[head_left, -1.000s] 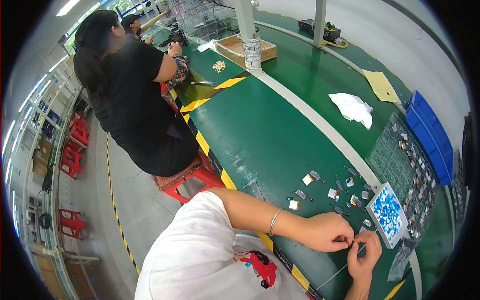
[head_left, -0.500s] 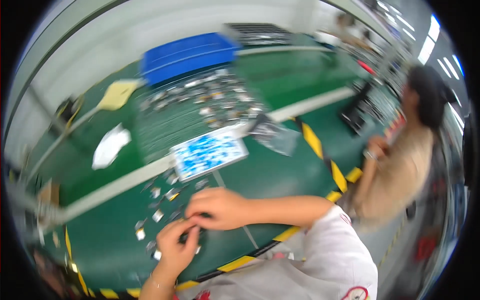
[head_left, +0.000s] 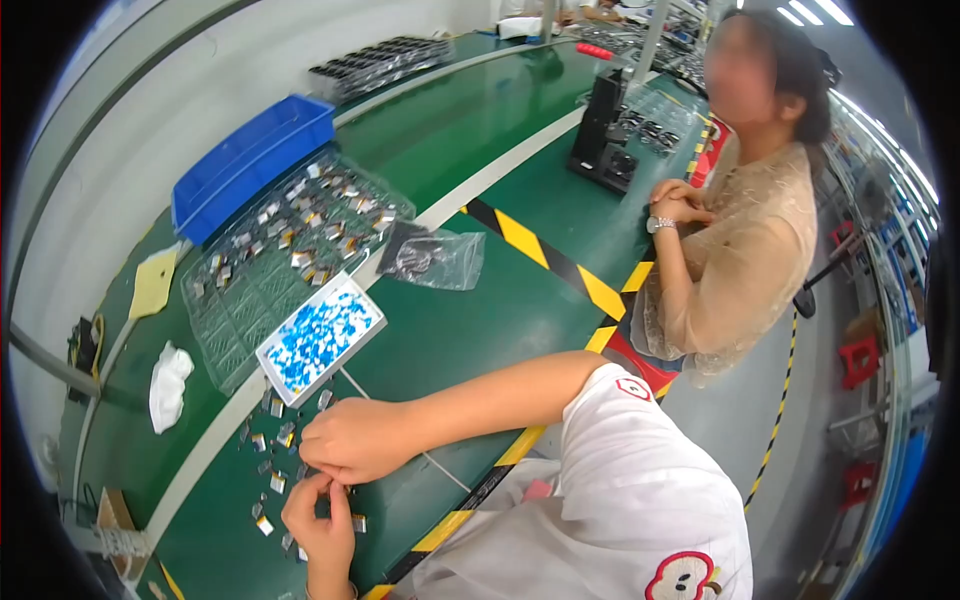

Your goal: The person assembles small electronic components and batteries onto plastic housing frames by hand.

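Silvery parts beside left hand

One left hand and one right hand form the clock's centre, with one white box at 12 o'clock, one blue bin and one clear tray between 11 and 12, and one white cloth at 10. One plastic bag is at 1, one co-worker at 2. Small parts, mostly 9 to 11, exceed six, too crowded for exact counting.
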Action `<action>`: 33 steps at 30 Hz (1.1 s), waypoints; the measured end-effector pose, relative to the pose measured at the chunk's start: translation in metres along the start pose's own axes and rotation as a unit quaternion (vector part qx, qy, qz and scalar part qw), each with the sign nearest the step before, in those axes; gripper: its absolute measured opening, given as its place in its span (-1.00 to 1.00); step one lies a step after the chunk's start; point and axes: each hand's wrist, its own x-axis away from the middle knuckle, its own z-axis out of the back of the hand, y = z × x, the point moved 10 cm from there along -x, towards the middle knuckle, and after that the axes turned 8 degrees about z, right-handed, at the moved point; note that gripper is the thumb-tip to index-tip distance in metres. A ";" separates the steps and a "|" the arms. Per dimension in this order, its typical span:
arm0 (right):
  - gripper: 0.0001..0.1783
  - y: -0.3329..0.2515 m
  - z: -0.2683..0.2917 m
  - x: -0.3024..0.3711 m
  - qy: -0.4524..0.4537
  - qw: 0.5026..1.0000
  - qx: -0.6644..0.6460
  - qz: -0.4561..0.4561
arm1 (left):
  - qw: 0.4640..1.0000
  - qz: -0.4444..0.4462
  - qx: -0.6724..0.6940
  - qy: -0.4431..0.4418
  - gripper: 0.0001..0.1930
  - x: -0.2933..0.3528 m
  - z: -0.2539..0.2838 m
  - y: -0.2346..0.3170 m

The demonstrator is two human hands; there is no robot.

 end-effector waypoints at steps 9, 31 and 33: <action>-0.86 0.028 0.039 -0.002 0.081 0.995 0.031 -0.056 | 0.995 -0.007 0.095 -0.006 -0.89 -0.016 0.003 0.017; -0.95 0.125 0.070 0.009 0.030 0.953 0.240 -0.180 | 0.952 0.070 0.189 -0.229 -0.82 0.008 -0.050 0.008; -0.94 0.123 0.071 0.007 0.038 0.958 0.224 -0.177 | 0.958 0.034 0.166 -0.231 -0.79 0.010 -0.051 0.013</action>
